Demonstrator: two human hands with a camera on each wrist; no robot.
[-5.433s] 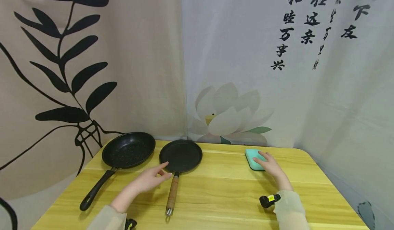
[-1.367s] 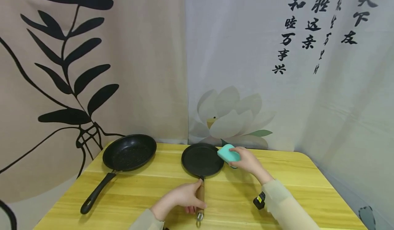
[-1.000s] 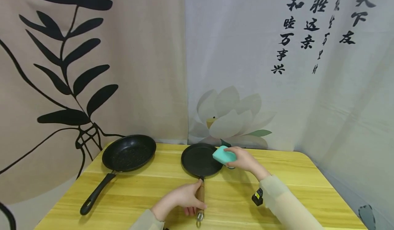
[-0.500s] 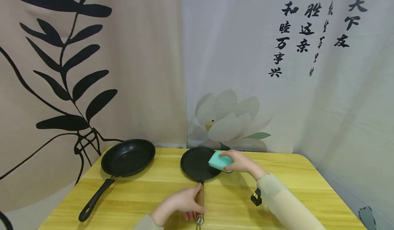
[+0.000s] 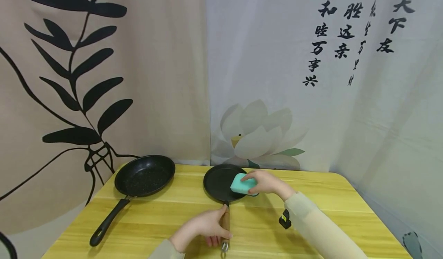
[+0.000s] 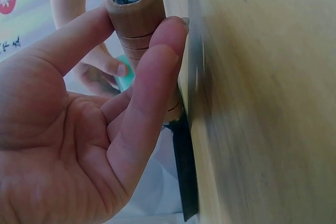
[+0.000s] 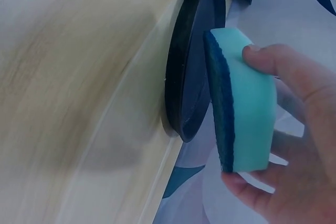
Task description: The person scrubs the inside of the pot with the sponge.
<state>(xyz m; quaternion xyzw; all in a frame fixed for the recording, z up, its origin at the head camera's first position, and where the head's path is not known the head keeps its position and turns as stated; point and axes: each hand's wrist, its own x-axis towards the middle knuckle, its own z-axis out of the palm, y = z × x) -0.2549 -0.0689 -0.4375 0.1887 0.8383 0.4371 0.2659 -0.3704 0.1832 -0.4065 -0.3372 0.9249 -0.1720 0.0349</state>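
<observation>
A small flat black pan (image 5: 219, 184) with a wooden handle (image 5: 225, 221) lies on the table. My left hand (image 5: 209, 225) grips that handle near its metal ring; in the left wrist view, thumb and fingers hold the wooden handle (image 6: 137, 19) from both sides. Over the right part of the pan, my right hand (image 5: 265, 182) holds a turquoise sponge (image 5: 242, 184) between thumb and fingers. The right wrist view shows the sponge (image 7: 252, 106) with its dark scouring side facing the pan (image 7: 195, 72). Whether sponge and pan touch, I cannot tell.
On the left of the wooden table (image 5: 297, 224) stands a deeper black frying pan (image 5: 145, 175), its black handle pointing toward the near left. A printed curtain (image 5: 263, 78) hangs right behind the table's back edge.
The sponge, earlier on the table at the right, has been picked up and carried left over the flat pan. My left hand has taken the wooden handle, and that pan has shifted right.
</observation>
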